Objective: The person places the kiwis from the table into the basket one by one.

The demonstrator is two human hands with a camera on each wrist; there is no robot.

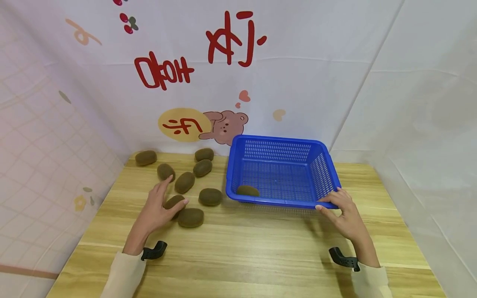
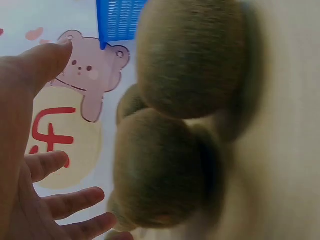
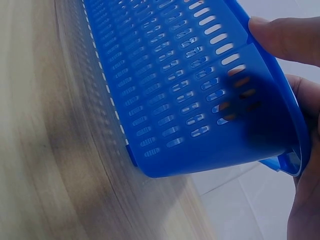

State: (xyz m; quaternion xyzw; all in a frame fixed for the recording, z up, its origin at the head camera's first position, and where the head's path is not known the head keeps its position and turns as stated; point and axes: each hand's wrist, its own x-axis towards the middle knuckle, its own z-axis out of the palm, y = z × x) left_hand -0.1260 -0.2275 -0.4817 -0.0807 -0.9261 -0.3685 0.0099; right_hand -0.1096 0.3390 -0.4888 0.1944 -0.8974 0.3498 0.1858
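My left hand (image 1: 154,209) is spread over the brown kiwifruit on the left side of the table, thumb and fingers apart. Below it lies a partly hidden kiwifruit (image 1: 174,202), with another kiwifruit (image 1: 191,217) just right of the thumb. In the left wrist view two kiwifruit loom close, the nearer kiwifruit (image 2: 192,55) beyond the spread fingers (image 2: 75,202). On the right, my right hand (image 1: 346,217) pinches the front right corner of a blue plastic basket (image 1: 275,202), thumb outside the rim. One kiwifruit (image 1: 247,191) sits inside, at the basket's front left corner.
Several more kiwifruit, among them a kiwifruit (image 1: 146,158) at the back left, are scattered left of the basket. A white printed cloth (image 1: 298,82) hangs behind the wooden table (image 1: 261,256) and along its sides.
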